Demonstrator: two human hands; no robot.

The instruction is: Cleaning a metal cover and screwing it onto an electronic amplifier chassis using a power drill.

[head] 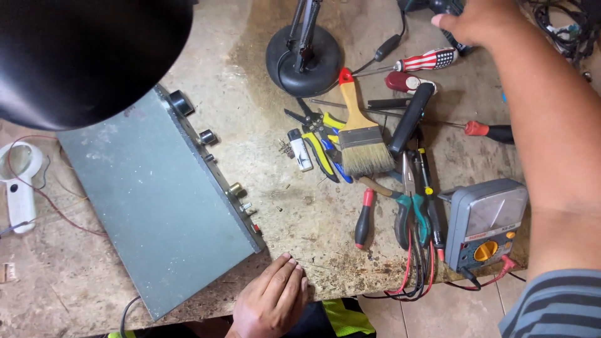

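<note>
Bracing on the desk (313, 213) edge, the left hand (270, 303) lies flat and empty, while the right hand (476, 22) grasps a dark tool (438, 6) at upper right.

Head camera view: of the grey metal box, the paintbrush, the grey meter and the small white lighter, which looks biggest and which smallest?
1. Grey metal box, by far the largest.
2. Grey meter and paintbrush look close: the brush is longer, the meter bulkier, so I won't rank them.
3. White lighter, smallest.
</note>
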